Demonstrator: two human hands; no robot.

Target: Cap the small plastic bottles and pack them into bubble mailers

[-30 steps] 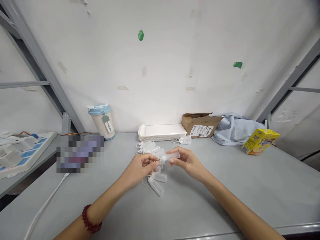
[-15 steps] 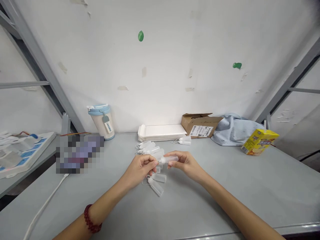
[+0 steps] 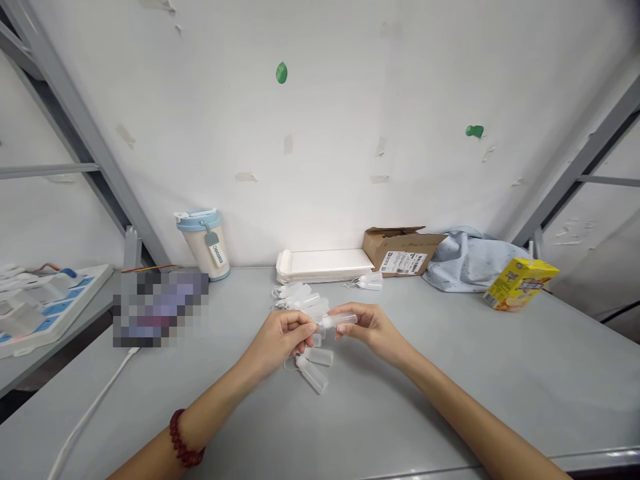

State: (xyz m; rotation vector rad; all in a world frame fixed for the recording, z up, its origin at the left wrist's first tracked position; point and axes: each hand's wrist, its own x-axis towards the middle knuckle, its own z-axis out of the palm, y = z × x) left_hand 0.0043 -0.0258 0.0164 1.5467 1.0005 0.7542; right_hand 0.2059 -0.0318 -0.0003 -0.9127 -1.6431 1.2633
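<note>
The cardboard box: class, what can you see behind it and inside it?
Behind the brown cardboard box is the white wall; in this view, the box also overlaps the left edge of the pale blue cloth. Its own cardboard hides the inside, so any contents cannot be seen.

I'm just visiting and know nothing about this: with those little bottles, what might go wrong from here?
Two things, perhaps. The small translucent bottle is pinched between the thumb and fingers of the right hand, so it might slip. And several loose bottles lie close around the left hand on the gray table, so a stray movement could knock them or set one rolling.
</note>
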